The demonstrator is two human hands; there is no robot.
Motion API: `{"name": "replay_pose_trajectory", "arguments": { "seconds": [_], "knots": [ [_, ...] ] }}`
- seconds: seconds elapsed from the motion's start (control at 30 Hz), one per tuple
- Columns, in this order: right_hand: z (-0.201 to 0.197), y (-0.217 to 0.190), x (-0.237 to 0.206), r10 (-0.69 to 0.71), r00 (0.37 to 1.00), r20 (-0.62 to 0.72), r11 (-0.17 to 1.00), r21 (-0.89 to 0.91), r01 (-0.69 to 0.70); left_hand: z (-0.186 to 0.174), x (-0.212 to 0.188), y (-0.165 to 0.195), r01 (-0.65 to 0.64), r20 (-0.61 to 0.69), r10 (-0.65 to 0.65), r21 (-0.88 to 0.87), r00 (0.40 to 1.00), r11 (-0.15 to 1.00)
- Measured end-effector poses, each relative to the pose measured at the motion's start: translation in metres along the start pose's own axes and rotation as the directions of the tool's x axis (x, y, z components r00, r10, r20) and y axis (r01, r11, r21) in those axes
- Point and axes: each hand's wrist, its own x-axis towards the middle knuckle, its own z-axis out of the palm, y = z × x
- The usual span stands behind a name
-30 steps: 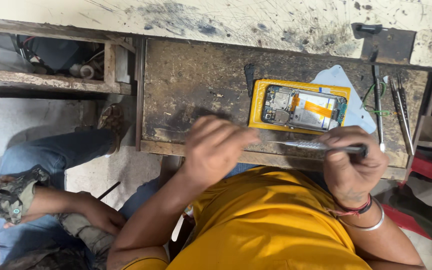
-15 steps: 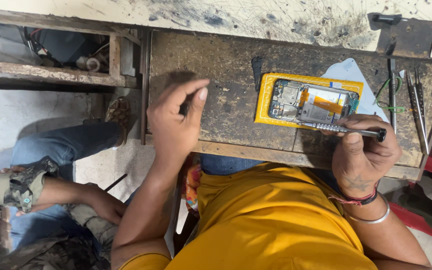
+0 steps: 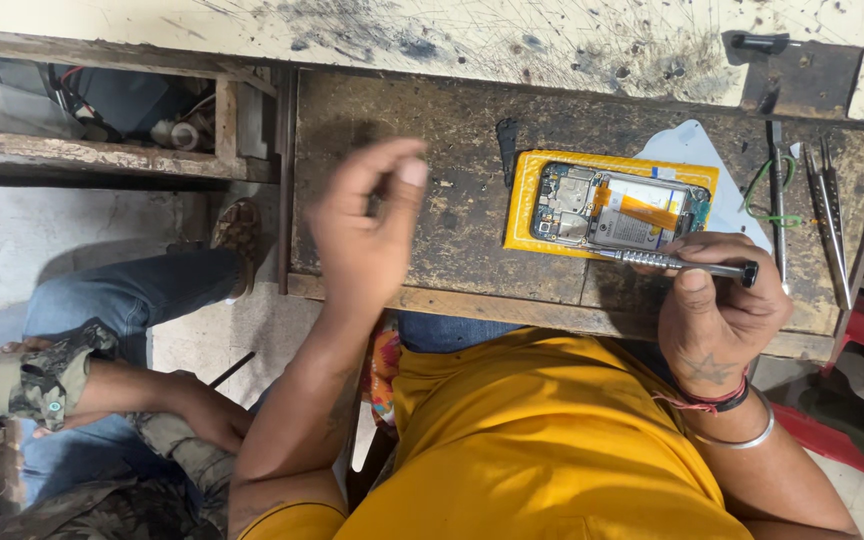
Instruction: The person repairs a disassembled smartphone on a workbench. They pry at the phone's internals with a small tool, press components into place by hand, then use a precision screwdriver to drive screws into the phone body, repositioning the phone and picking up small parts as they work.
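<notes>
At the far left another person's forearm in a camouflage sleeve (image 3: 22, 385) rests low beside blue denim. Right of it stands the dark, scratched wooden bench (image 3: 432, 240), its surface stained and its front edge worn pale. The left hand (image 3: 367, 235) is raised over the bench's left part, fingers loosely curled and thumb near the fingertips; whether anything small sits between them cannot be told, since the hand is blurred. Further right lies the opened smartphone with its back cover off (image 3: 620, 212), a flat rectangle showing a circuit board, a metal shield and an orange ribbon strip, resting on a yellow rectangular mat (image 3: 532, 190) on the bench's right half. The right hand (image 3: 717, 310) has its grip closed around a slim knurled metal screwdriver with a black end cap (image 3: 677, 263), whose tip touches the phone's lower edge. Beyond it lie thin steel tweezers (image 3: 830, 215) near the bench's right edge.
</notes>
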Motion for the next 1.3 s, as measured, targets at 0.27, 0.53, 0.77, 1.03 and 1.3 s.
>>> {"name": "replay_pose_trajectory", "arguments": {
  "seconds": [0.27,0.53,0.77,1.03,1.3],
  "knots": [
    [0.002,-0.003,0.000,0.031,0.999,0.018,0.999,-0.022,-0.031,0.018,0.015,0.016,-0.342,0.353,0.148,0.588,0.924,0.732],
    [0.005,-0.007,0.001,0.103,0.995,0.010,0.993,0.052,-0.103,0.027,0.017,0.015,-0.401,0.381,0.179,0.653,0.907,0.643],
    [0.005,-0.005,0.000,0.029,1.000,-0.006,0.998,-0.057,-0.029,0.025,0.009,0.007,-0.437,0.361,0.255,0.640,0.897,0.631],
    [0.008,-0.006,0.002,0.073,0.997,-0.020,0.997,0.037,-0.072,0.019,0.004,0.010,-0.427,0.328,0.291,0.505,0.899,0.750],
    [0.009,-0.008,0.001,0.034,0.999,-0.020,0.998,-0.052,-0.035,0.022,0.004,0.015,-0.400,0.277,0.302,0.441,0.912,0.803]
  ]
}}
